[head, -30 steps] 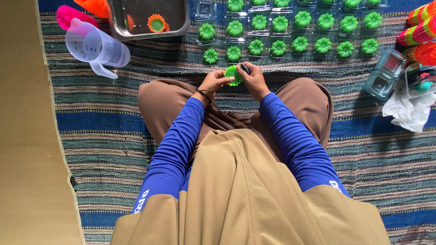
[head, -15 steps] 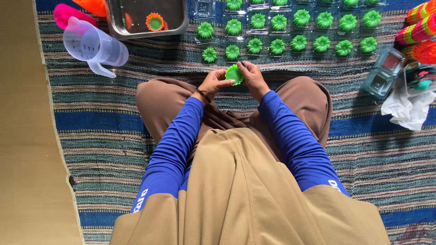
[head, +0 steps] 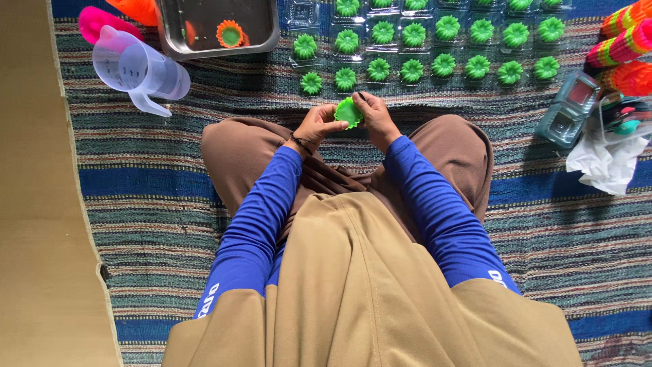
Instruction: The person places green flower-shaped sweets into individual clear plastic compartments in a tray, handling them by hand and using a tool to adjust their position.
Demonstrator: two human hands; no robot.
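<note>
Soft, even daylight fills the scene; colours are bright and saturated, nothing is dim. The light seems to come from the upper left, since shadows fall to the lower right: the jug (head: 139, 68) casts a faint one on the mat (head: 136, 197), and the knees darken the stripes just beside them. A deeper shadow lies in the lap between the blue sleeves. The metal tray (head: 204, 30) shows a dull grey reflection, without harsh glare. The clear boxes (head: 569, 112) catch pale highlights. Focus is sharp across the centre. The wide lens bends the mat's edge at the left, and the corners stretch slightly. No motion blur shows on the hands.
</note>
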